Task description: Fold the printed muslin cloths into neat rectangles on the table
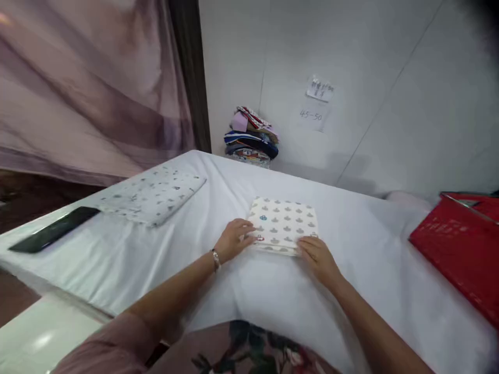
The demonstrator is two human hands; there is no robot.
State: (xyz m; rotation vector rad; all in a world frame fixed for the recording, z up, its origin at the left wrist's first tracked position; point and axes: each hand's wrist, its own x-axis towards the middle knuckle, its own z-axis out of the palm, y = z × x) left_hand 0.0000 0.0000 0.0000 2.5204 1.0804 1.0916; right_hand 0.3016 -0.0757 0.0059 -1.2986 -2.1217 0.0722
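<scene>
A folded cloth (286,221), cream-white with grey boat-like prints and a few blue and red ones, lies as a neat flat square on a white-covered table (218,197). My left hand (235,240) grips its left edge near the front corner, with thumb and fingers bent onto it. At the front right corner, my right hand (317,257) has its fingers on top and holds the edge. The undersides of both hands are hidden. A bracelet (215,259) circles my left wrist.
Another white printed cloth (159,192) lies at the left, beside a dark phone-like slab (54,228). A stack of folded fabrics (251,137) stands behind the far edge by the wall. A red bag (460,249) sits at the right. A curtain (89,88) hangs at the left.
</scene>
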